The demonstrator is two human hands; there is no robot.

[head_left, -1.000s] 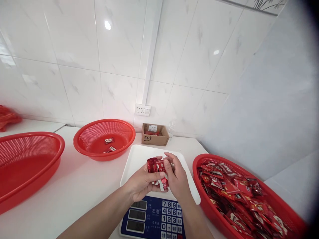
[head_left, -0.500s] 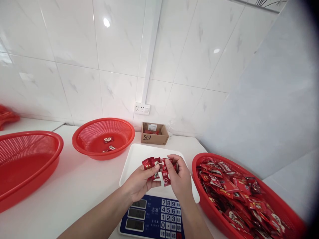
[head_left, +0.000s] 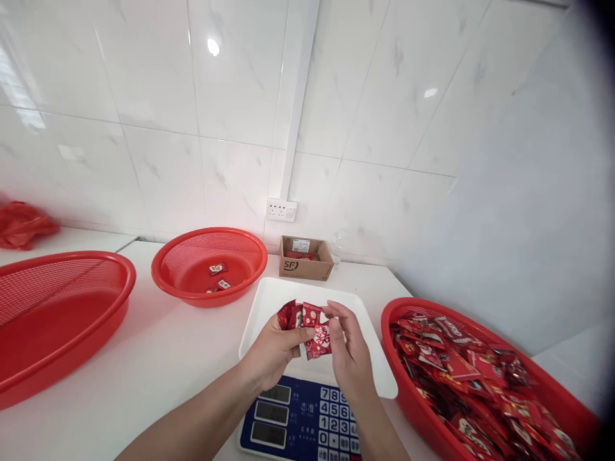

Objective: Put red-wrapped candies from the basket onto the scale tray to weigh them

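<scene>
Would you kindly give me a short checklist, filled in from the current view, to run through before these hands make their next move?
1. Red packets secured: ok; the left hand holds them, thumb across the front.
2. Right hand free of the packets: cannot tell; its fingertips are right beside them.
3. Number of packets held: cannot tell; they overlap.
4. Displays readable: cannot tell; the digits are too dim.
5. Keypad fully visible: not ok; the right arm covers part of it.
6. More packets within the right-side basket: ok; many lie heaped there.
</scene>
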